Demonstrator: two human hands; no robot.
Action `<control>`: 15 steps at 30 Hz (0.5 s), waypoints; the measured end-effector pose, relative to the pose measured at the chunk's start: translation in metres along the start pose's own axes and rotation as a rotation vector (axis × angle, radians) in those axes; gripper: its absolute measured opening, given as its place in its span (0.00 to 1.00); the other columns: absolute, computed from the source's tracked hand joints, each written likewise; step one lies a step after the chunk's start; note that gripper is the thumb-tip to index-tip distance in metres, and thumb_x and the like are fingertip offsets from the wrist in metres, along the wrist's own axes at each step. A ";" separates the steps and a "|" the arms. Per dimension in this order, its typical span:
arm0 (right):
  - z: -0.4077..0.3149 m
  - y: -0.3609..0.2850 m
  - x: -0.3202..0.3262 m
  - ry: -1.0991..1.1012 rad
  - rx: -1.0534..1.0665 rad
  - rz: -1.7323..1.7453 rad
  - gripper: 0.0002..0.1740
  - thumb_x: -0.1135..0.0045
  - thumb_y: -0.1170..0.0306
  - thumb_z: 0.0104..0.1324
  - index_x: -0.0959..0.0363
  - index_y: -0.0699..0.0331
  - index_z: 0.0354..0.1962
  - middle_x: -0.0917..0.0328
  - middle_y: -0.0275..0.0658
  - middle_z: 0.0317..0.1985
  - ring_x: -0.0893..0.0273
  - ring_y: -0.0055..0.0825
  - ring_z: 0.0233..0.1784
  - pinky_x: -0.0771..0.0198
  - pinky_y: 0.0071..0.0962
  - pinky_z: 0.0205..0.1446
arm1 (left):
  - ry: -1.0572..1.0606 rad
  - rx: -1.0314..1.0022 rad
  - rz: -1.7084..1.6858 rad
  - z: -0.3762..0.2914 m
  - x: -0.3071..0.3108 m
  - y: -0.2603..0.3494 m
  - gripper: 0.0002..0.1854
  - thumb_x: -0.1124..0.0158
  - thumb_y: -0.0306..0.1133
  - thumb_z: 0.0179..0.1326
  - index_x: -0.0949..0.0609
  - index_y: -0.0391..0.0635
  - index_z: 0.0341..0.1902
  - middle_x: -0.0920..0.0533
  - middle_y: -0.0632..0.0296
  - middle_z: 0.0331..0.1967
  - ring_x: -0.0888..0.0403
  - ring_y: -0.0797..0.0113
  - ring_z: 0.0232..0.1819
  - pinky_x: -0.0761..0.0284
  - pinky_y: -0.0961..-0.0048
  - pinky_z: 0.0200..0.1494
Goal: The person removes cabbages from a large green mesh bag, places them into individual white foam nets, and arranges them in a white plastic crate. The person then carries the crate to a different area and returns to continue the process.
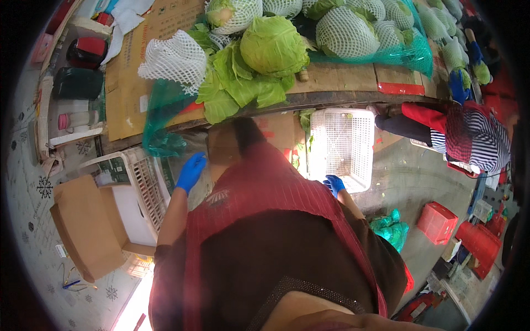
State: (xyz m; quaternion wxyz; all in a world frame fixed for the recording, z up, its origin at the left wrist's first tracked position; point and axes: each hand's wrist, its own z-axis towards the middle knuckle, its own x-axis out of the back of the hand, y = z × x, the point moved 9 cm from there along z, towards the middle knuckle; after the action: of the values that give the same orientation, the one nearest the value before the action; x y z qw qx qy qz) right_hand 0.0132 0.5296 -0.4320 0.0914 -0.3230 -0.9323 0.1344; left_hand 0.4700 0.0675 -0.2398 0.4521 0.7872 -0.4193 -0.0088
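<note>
My left hand (191,170), in a blue glove, hangs loosely curled below the table edge, with nothing visible in it. It is nearest to the bunched end of a green mesh bag (165,142). My right hand (334,184), also gloved in blue, has its fingers apart beside the near left side of a white plastic crate (364,149). Ahead on the table, a bare green cabbage (273,45) rests by loose cabbage leaves (238,89). A white foam net sleeve (176,58) lies left of them.
Foam-netted cabbages (347,33) fill the back of the cardboard-covered table (339,78). An open cardboard box (89,223) and another white crate (145,186) stand at left. A co-worker in a striped top (484,136) is at right, near a red crate (437,222) on the floor.
</note>
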 end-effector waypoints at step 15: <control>-0.025 -0.239 -0.062 -0.118 0.361 -0.130 0.17 0.52 0.61 0.72 0.29 0.56 0.55 0.19 0.38 0.44 0.21 0.28 0.43 0.26 0.29 0.46 | -0.055 0.024 -0.065 0.003 -0.031 -0.023 0.19 0.42 0.35 0.67 0.23 0.40 0.58 0.19 0.61 0.44 0.23 0.71 0.42 0.25 0.73 0.46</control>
State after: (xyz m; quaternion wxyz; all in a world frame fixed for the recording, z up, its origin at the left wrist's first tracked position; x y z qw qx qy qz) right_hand -0.0708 0.3152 -0.3394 0.1017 -0.2320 -0.9158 0.3116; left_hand 0.4641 0.0916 -0.2689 0.4304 0.8054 -0.4056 -0.0400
